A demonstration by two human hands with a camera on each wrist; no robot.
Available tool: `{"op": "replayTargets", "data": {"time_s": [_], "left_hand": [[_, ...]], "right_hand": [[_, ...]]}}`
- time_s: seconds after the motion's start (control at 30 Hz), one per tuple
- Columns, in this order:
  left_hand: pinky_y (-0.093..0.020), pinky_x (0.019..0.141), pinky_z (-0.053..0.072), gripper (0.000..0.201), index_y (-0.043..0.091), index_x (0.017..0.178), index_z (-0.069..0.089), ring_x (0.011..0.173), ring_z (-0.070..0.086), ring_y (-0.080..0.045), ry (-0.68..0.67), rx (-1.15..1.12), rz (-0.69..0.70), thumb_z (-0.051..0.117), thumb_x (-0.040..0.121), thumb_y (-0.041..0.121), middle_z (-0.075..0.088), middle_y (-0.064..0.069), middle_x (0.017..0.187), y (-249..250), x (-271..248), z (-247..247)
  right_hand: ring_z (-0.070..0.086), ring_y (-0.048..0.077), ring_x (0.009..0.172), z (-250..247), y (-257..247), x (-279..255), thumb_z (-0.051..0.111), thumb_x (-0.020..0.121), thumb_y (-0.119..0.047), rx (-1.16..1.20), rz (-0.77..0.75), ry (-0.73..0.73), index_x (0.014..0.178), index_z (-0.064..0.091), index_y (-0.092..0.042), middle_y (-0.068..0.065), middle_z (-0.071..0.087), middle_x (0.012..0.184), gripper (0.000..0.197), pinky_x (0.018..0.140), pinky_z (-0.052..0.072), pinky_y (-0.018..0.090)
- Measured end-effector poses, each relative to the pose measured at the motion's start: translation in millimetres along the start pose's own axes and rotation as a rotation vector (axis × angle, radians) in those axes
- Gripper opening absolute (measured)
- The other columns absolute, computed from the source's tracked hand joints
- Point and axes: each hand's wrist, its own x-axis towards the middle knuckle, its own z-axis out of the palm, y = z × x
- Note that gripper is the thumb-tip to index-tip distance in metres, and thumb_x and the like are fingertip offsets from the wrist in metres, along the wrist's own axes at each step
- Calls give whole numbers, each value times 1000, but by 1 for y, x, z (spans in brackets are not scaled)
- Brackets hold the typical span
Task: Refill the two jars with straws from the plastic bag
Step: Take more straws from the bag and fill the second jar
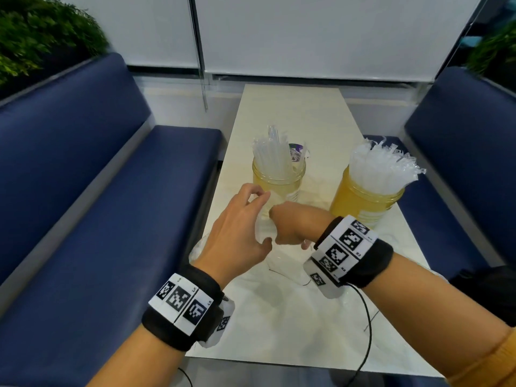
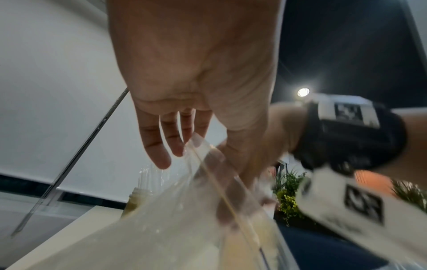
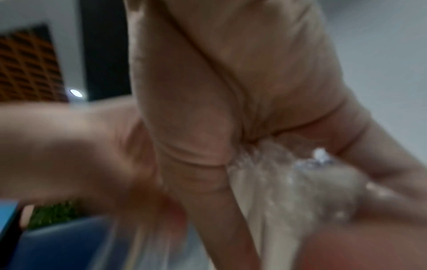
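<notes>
Gripping the clear plastic bag (image 1: pixel 265 263) at the centre of the head view, my right hand (image 1: pixel 296 224) has its fingers curled round a gathered bunch of the film, while my left hand (image 1: pixel 237 236), just to its left, pinches the bag's edge between thumb and fingertips with the other fingers loosely spread. The bag's slack lies on the pale table (image 1: pixel 290 107) below my wrists. Just above my hands stands the left jar (image 1: pixel 279 177) holding few straws (image 1: pixel 270 152), and toward the right of the frame the right jar (image 1: pixel 365 199) stands packed full; both are upright.
</notes>
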Motion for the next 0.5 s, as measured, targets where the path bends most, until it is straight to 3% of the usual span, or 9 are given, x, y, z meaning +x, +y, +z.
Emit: {"op": "replayTargets", "data": {"time_s": [0.1, 0.17, 0.23, 0.27, 0.37, 0.43, 0.5], "left_hand": [[-24, 91, 51, 97, 25, 148, 42, 117, 44, -8, -29, 72, -34, 87, 67, 54, 32, 15, 142, 1, 0, 4], [-23, 85, 47, 100, 26, 145, 46, 117, 41, -9, -7, 129, -48, 84, 62, 66, 36, 15, 139, 3, 1, 4], [-23, 78, 45, 97, 24, 137, 55, 110, 43, -11, 62, 172, -53, 80, 57, 73, 45, 12, 132, 4, 5, 3], [-24, 75, 45, 90, 23, 129, 61, 105, 45, -12, 120, 175, -55, 80, 57, 74, 50, 11, 127, 5, 7, 3], [-28, 62, 46, 54, 20, 101, 72, 87, 49, -13, 323, 131, -37, 81, 67, 61, 61, 7, 103, 5, 14, 4], [-34, 54, 47, 34, 15, 83, 71, 75, 51, -16, 408, 80, -25, 83, 71, 45, 62, 4, 87, 4, 18, 5], [-36, 51, 45, 29, 13, 73, 68, 69, 52, -17, 417, -12, -58, 75, 74, 40, 60, 4, 78, 3, 21, 4]], "right_hand": [[43, 11, 52, -27, 5, -28, 58, 99, -14, -71, -43, 61, 130, 55, -6, 1, 52, 79, 32, 44, 33, 21], [50, 12, 55, -42, 8, -42, 62, 97, -18, -74, -65, 106, 129, 56, -9, 3, 61, 92, 34, 48, 36, 22], [59, 18, 75, -54, 9, -55, 65, 95, -21, -70, -84, 143, 131, 56, -12, 4, 64, 112, 39, 61, 42, 24], [58, 20, 83, -58, 8, -60, 67, 93, -22, -69, -93, 164, 131, 56, -14, 4, 64, 112, 40, 64, 42, 25], [56, 19, 78, -66, 7, -71, 72, 88, -21, -9, -116, 240, 123, 59, -18, -1, 59, 93, 37, 53, 36, 22], [59, 16, 73, -70, 8, -74, 77, 82, -22, 102, -136, 305, 117, 64, -21, -2, 61, 93, 37, 53, 40, 22], [63, 13, 71, -74, 12, -73, 84, 75, -22, 236, -157, 368, 109, 68, -24, -2, 63, 95, 38, 53, 47, 23]]}}
